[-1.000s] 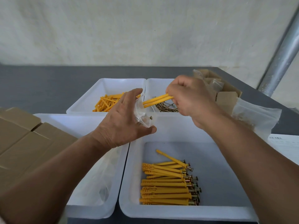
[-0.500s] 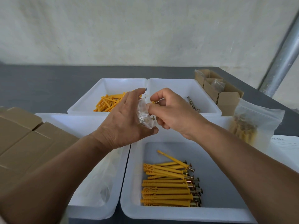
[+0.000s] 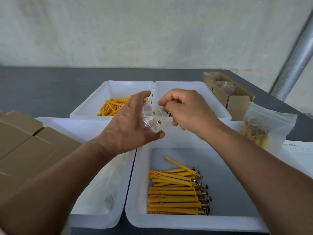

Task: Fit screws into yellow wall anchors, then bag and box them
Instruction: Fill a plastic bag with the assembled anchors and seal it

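Spillage is worrying me: left hand (image 3: 128, 128) is gripping the small clear plastic bag (image 3: 149, 120), right hand (image 3: 186, 112) pinching its slippery mouth.

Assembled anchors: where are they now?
Head view, lower centre-right: the assembled anchors lie stacked in the near right bin, beside the bin of clear bags.

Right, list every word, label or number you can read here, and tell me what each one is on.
Paper sheet, right edge: one short printed line, too blurred to read.
Brown cartons, filled zip bag, small clear bag in the left hand: no print shows.
Nothing else legible.
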### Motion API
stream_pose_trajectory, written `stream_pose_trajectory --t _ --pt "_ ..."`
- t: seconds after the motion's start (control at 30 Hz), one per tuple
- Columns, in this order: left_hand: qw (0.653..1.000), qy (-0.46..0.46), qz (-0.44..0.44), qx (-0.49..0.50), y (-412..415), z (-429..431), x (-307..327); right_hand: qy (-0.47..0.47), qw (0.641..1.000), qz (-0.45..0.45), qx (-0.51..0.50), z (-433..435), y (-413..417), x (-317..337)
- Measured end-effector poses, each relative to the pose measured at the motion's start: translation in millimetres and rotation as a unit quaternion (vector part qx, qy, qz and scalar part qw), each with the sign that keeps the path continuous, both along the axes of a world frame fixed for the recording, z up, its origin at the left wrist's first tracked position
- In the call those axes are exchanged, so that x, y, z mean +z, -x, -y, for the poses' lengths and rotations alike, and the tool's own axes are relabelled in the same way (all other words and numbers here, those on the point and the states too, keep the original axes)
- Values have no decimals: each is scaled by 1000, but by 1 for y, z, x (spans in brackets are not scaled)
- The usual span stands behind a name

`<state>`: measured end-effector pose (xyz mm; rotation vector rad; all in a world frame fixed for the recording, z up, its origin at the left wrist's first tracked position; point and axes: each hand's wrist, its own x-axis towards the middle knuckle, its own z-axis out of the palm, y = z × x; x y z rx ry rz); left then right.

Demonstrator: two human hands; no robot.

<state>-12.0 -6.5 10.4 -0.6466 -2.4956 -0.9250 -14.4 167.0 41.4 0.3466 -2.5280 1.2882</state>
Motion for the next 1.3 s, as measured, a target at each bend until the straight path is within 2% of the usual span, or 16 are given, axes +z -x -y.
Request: stream_pose_trajectory --t 0.07,0.1,0.17,0.23,0.33,0.43,0.63,0.83,0.9,1.3 --pt "1000 1 6 2 0 0 0 -86 995 37 -45 -7 2 4" --pt "1000 1 8 2 0 0 0 -146 985 89 -38 -11 3 5" --pt "1000 1 11 3 0 0 0 -273 937 216 12 -16 4 1" --pt "1000 3 12 5 -1 0 1 -378 869 312 66 -19 4 -8" --pt "1000 13 9 7 0 0 1 -437 783 424 127 -21 4 -20" --pt "1000 15 4 8 1 1 -1 -471 741 459 138 -22 5 -25" --pt "1000 20 2 9 1 0 -1 -525 715 443 130 -15 4 -33" --pt "1000 20 7 6 0 1 1 -501 767 376 135 -13 7 -31" --pt "1000 20 7 4 -1 1 1 -502 774 361 136 -13 7 -33" --pt "999 35 4 6 0 0 2 -529 745 386 129 -7 9 -47"
